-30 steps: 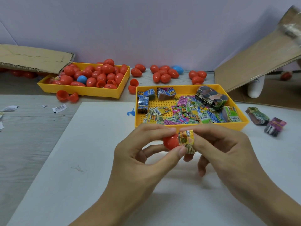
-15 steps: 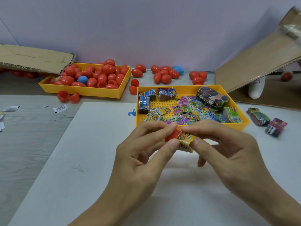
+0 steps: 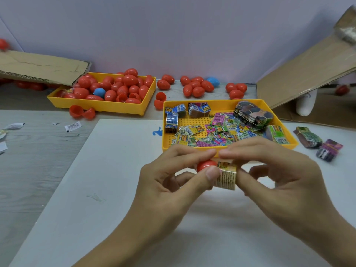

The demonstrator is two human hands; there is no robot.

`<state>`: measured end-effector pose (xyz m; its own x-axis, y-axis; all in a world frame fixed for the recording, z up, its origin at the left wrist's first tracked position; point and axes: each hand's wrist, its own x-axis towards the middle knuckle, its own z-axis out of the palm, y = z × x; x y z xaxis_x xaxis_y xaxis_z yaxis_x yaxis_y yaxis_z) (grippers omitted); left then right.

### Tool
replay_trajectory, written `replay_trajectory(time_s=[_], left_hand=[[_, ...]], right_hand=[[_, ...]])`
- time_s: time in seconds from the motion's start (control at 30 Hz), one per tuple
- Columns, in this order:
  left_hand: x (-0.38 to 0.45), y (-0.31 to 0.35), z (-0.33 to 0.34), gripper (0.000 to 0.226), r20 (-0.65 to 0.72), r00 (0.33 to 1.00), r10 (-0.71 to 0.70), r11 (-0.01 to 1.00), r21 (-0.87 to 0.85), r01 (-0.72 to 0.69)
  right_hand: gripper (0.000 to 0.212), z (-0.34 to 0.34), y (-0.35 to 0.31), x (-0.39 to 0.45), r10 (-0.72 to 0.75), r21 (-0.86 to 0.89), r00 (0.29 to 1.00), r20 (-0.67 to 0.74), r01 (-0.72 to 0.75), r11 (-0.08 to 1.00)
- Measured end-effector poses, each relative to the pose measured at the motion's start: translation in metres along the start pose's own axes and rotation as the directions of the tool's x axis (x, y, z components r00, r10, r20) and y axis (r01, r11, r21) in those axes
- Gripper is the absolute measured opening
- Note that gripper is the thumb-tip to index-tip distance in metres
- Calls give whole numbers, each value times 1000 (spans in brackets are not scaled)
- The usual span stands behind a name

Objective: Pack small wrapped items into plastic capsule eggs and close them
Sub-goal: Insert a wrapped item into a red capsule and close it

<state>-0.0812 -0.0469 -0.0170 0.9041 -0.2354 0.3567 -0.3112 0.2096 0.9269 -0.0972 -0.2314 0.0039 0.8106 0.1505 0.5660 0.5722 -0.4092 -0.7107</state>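
Just in front of the near yellow tray (image 3: 228, 151), above the white board (image 3: 107, 189), two hands meet. The left hand (image 3: 169, 185) holds a red capsule half (image 3: 205, 165) between its thumb and its curled fingers; only a small part of the red plastic shows between them. The right hand (image 3: 275, 176) pinches a small wrapped item (image 3: 227, 177), yellow with printed text, with forefinger on top and thumb at the side. The item touches the red half on its right side; if it is partly inside, I cannot tell.

Inside the near yellow tray lie many small colourful packets (image 3: 215, 134), with some blue ones (image 3: 173, 117) at its left wall and a dark bundle (image 3: 252, 113) at its far right corner. To the right of this tray, on the board, lie two more bundles (image 3: 317, 142), close to each other. To the far left of this tray stands a second yellow tray (image 3: 107, 106) filled with red eggs (image 3: 115, 85) and one blue egg (image 3: 99, 92). Two open red halves (image 3: 81, 112) lie just in front of that second tray. Behind the near tray, by the wall, loose red eggs (image 3: 196, 86) lie in groups with another blue egg (image 3: 212, 81) among them. Cardboard sheets lean at the far left (image 3: 38, 67) and at the far right (image 3: 308, 74) of the near tray.
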Motion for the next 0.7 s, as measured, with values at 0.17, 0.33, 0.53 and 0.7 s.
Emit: replay_trajectory(time_s=[0.17, 0.33, 0.53, 0.7], left_hand=[[-1, 1, -1, 29, 30, 1000, -8, 1000, 21, 8], [0, 1, 0, 30, 69, 997, -14, 999, 31, 12], [-1, -1, -1, 32, 64, 998, -12, 999, 52, 9], [-2, -4, 0, 37, 44, 999, 10, 999, 34, -11]], right_hand=[[12, -6, -2, 1, -139, -192, 990, 17, 140, 971], [14, -3, 1, -1, -126, -193, 992, -28, 118, 974], [21, -4, 1, -1, -107, -177, 994, 28, 110, 978], [23, -5, 3, 1, -47, -121, 997, 64, 54, 991]])
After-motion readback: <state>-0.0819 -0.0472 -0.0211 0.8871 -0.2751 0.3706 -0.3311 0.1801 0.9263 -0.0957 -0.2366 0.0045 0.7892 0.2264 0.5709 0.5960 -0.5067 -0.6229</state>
